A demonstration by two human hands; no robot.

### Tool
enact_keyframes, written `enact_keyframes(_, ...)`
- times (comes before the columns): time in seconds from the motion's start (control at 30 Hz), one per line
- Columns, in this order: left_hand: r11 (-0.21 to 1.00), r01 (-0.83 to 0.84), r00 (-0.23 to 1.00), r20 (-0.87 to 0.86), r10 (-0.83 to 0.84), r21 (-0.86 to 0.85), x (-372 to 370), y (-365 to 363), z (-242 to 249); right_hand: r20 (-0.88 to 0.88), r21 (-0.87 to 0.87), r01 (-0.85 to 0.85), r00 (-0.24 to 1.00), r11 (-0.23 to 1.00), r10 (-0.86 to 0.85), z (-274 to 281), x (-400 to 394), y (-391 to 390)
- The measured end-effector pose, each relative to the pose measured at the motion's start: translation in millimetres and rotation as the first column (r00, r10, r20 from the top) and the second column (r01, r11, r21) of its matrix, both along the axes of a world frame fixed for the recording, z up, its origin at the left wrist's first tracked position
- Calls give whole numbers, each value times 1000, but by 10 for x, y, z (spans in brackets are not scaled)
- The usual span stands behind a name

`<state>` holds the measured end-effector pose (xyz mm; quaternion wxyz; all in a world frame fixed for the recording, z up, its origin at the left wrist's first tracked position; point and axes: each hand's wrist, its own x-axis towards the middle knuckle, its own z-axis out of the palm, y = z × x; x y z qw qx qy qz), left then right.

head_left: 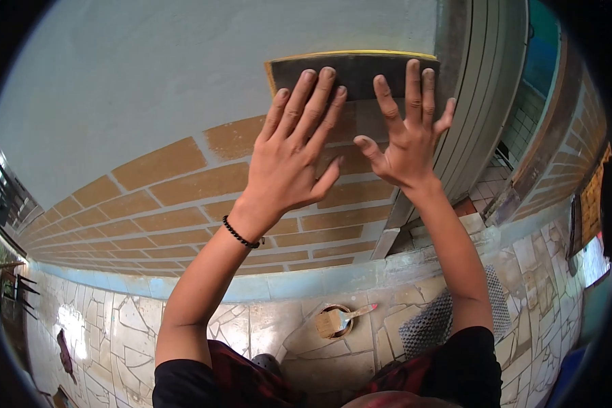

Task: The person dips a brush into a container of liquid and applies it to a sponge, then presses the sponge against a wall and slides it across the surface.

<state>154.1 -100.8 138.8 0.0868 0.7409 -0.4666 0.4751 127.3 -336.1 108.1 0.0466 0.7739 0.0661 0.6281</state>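
Head view: two hands, dark panel, brick-patterned wall [160, 163].
Left hand [289, 160] and right hand [406, 146], open, against panel [360, 73].

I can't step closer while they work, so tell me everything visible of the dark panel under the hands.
The dark panel looks rectangular, wider than tall, with a smooth black face and yellowish edging along its top and left sides. Its material can't be confirmed. It lies against the grey wall, above painted brick shapes, its right end near the grooved vertical trim. Fingers of the left hand and right hand are spread over it, partly hiding its lower edge.
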Motion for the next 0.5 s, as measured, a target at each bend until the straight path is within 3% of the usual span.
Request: enact_keyframes(0.5,999,-35,999,-1,35,-14,-71,-53,57,-18,17,-47,999,999,47,74,-67,13)
